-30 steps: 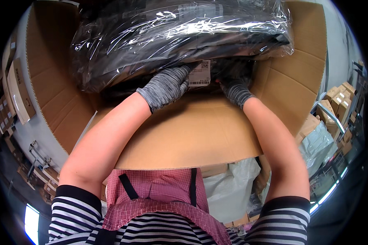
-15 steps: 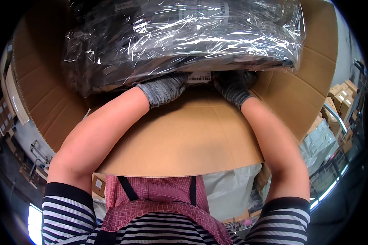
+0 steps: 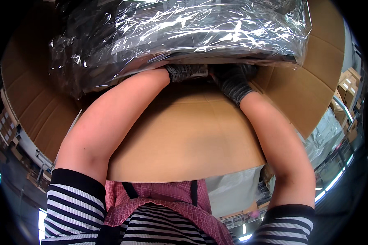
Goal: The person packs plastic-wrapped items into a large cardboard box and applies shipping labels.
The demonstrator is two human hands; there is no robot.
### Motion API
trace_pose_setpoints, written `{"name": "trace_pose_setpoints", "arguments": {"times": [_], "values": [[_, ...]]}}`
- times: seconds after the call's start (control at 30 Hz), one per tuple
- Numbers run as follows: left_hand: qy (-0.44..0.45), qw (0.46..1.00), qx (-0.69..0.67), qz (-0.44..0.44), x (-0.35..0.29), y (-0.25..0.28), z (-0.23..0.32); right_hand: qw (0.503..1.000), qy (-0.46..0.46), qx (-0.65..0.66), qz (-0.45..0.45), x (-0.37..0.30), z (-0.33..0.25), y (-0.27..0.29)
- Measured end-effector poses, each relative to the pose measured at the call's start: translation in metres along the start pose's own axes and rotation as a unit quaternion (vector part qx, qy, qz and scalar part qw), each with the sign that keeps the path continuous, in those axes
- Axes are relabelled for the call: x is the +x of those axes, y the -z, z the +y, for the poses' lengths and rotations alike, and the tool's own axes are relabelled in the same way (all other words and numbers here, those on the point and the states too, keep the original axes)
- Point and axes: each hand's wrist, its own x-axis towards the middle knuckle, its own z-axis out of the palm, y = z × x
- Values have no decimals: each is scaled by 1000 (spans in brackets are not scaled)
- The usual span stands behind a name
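A large dark bundle in clear, shiny plastic wrap [image 3: 192, 34] fills the far part of an open cardboard box [image 3: 184, 143]. Both my arms reach over the box's near flap. My left hand [image 3: 186, 72], in a grey knit glove, is tucked under the bundle's near edge, its fingers hidden. Beside it my right hand [image 3: 232, 79], gloved in dark grey, also goes in beneath that edge, and its fingers do not show clearly. A white printed label [image 3: 200, 72] peeks out between the two hands.
Cardboard side flaps rise at left [image 3: 37, 110] and right [image 3: 310, 87]. Stacked cartons [image 3: 348, 87] stand beyond the right flap, above pale plastic sheeting [image 3: 325, 132]. More pale sheeting [image 3: 233, 194] lies below the near flap.
My left hand has slid rightward and deeper under the wrapped bundle, covering part of the label. The right hand stays in nearly the same place.
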Motion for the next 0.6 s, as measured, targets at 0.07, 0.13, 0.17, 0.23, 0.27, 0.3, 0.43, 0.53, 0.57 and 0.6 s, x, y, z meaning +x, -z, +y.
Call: {"name": "trace_pose_setpoints", "arguments": {"times": [0.07, 0.13, 0.17, 0.23, 0.27, 0.3, 0.43, 0.53, 0.57, 0.6], "values": [[-8, 1000, 0, 0, -5, 4, -2, 990, -46, -8, -136, 10, -12, 11], [-16, 1000, 4, -4, -8, 6, -1, 970, -83, -1, -228, 11, -14, 18], [-19, 1000, 6, -8, -9, 6, 0, 968, -87, 10, -234, 10, -14, 19], [-21, 1000, 9, -10, -11, 4, -2, 964, -78, 7, -255, 9, -20, 27], [-22, 1000, 10, -11, -11, 4, -3, 961, -66, -8, -270, 7, -24, 31], [-26, 1000, 9, -12, -12, 4, -3, 957, -56, -24, -283, 5, -26, 35], [-46, 999, 13, -21, -14, -1, 2, 986, -124, -18, -111, -7, -13, -13], [-46, 999, 22, -20, -20, 1, -3, 983, -118, -19, -141, -12, -23, -9], [-44, 999, 24, -19, -24, 1, -6, 976, -110, -20, -186, -12, -27, -4], [-45, 998, 26, -20, -25, 0, -6, 967, -106, -22, -232, -14, -29, 1]]}}
